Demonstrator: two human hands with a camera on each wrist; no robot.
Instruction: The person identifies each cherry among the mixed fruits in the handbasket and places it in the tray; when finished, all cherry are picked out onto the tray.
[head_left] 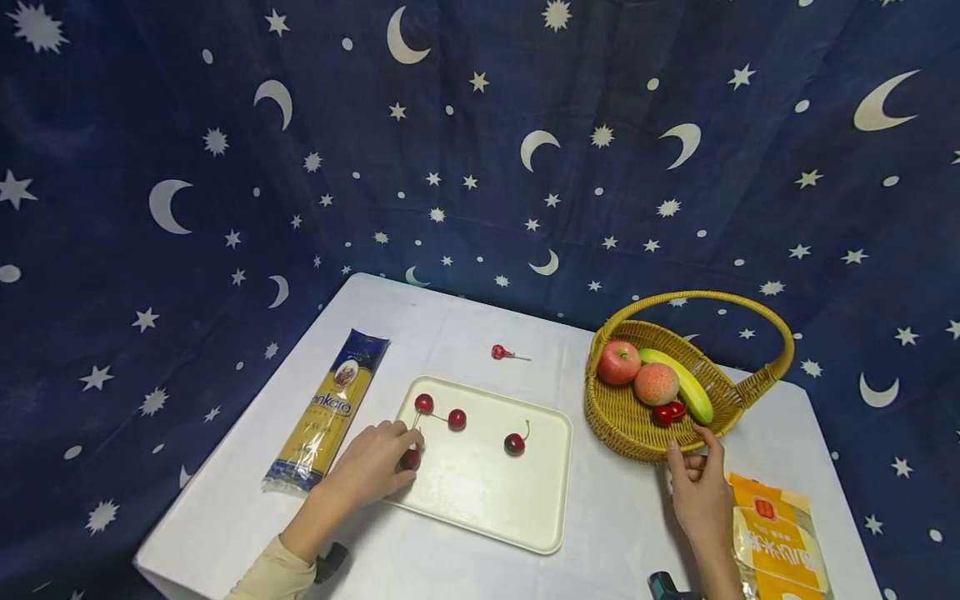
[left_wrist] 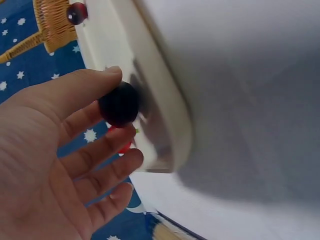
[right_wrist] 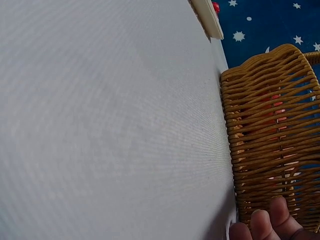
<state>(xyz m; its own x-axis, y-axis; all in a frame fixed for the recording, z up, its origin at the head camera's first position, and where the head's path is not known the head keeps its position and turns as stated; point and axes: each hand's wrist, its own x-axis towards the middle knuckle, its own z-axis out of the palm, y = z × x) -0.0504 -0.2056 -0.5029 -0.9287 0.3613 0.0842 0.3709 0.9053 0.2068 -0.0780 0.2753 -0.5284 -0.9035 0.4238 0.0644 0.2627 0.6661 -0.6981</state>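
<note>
Nearest, the right grip (head_left: 701,492) touches the front rim of the basket (head_left: 626,444), perhaps to steady it; whether it clasps I cannot tell. The left grip (head_left: 371,462), parted only by the cherry (left_wrist: 119,106) it pinches, is at the left side of the tray (head_left: 480,504), whose raised edge likely stops the other cherries (head_left: 457,419) rolling; beyond lies a lollipop (head_left: 501,352)

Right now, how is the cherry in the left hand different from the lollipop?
The left hand pinches the cherry; the lollipop lies untouched on the table. The cherry looks dark red; the lollipop is brighter red with a pale stick. Both show red, and both are smaller than the apple.
</note>
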